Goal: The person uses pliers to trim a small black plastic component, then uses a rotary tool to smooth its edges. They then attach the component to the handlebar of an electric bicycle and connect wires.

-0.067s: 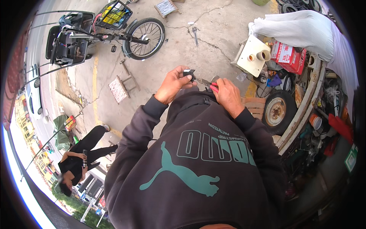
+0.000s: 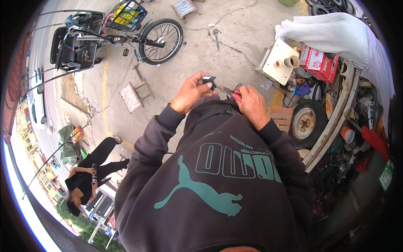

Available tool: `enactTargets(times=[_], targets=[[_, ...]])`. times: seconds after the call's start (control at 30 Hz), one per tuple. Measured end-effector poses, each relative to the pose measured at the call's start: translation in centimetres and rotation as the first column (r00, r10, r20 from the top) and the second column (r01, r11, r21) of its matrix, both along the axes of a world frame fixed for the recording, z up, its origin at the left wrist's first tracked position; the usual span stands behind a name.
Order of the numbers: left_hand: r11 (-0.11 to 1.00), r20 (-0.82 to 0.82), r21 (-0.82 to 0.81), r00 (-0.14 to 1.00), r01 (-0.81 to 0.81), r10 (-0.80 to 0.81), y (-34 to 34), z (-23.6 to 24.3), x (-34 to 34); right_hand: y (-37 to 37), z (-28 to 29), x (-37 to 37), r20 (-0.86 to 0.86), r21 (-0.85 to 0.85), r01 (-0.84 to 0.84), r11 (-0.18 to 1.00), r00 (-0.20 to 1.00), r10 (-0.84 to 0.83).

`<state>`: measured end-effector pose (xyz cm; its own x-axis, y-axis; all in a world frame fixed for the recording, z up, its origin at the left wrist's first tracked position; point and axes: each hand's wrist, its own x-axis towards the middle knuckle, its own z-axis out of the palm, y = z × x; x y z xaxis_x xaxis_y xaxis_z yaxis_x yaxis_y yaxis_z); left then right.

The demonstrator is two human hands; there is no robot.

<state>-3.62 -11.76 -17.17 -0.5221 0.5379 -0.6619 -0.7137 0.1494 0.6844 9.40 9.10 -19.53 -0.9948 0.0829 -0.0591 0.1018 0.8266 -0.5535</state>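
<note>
My left hand (image 2: 194, 92) pinches a small black part (image 2: 209, 82) with a pale strip on top. Just to its right my right hand (image 2: 253, 106) grips red-handled pliers (image 2: 236, 95), whose metal jaws point toward the black part; whether they touch it is too small to tell. Both hands are in front of my dark sweatshirt, above the concrete ground.
An electric bike (image 2: 161, 44), wooden stools (image 2: 131, 96) and a wrench (image 2: 217, 41) lie around ahead. At right are a white board (image 2: 278, 59), red box (image 2: 319, 63), spare wheel (image 2: 307, 124) and clutter. A person in black (image 2: 82, 185) is at lower left.
</note>
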Motion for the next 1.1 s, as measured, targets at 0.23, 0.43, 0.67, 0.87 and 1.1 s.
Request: enactTargets(times=[0.23, 0.43, 0.67, 0.87, 1.1], targets=[[0.989, 0.009, -0.002, 0.989, 0.151, -0.151, -4.7, -1.8, -4.5, -5.8, -0.4, -2.6, 0.142, 0.001, 0.052, 0.999, 0.989, -0.052], [0.969, 0.044, 0.027, 0.968, 0.245, -0.246, -6.9, -3.5, -6.7, -9.6, -1.9, -2.7, 0.23, 0.021, 0.188, 0.982, 0.955, -0.188], [0.967, 0.077, 0.051, 0.965, 0.248, -0.252, -7.9, -3.0, -7.7, -10.4, -1.4, -3.2, 0.197, 0.032, 0.153, 0.988, 0.968, -0.156], [0.986, 0.034, 0.011, 0.986, 0.165, -0.165, -8.5, -1.5, -6.9, -10.5, 0.7, -4.5, 0.113, 0.176, 0.004, 0.984, 0.993, -0.024], [0.999, 0.036, 0.046, 0.999, 0.009, -0.01, -8.1, -1.4, -5.6, -11.1, 4.0, -4.6, 0.168, 0.264, 0.055, 0.963, 0.98, -0.102]])
